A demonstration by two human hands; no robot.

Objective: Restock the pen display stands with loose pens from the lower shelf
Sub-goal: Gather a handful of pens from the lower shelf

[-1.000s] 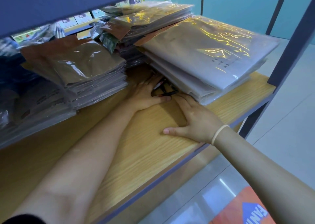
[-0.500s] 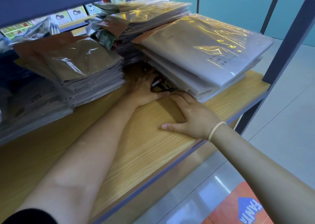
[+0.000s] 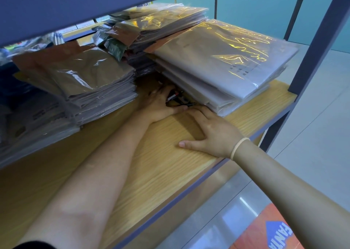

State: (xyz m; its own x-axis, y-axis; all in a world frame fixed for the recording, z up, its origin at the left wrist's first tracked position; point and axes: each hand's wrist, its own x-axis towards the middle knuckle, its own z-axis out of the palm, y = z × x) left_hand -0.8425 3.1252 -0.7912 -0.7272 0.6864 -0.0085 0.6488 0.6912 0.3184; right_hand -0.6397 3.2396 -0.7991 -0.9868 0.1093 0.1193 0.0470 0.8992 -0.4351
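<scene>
Head view: both hands reach deep onto a wooden lower shelf, gathering loose pens that lie in the gap between two stacks of plastic-wrapped packets, hard against the foot of the right stack, well back from the shelf's front edge. The left hand cups the pens, fingers curled about them, thumb stretched along the board. The right hand lies flat and spread, fingertips touching the pens' near side. This looks like the collecting step. Next, both hands must close on the bundle and draw it toward the front edge without scattering pens. No display stands are visible.
</scene>
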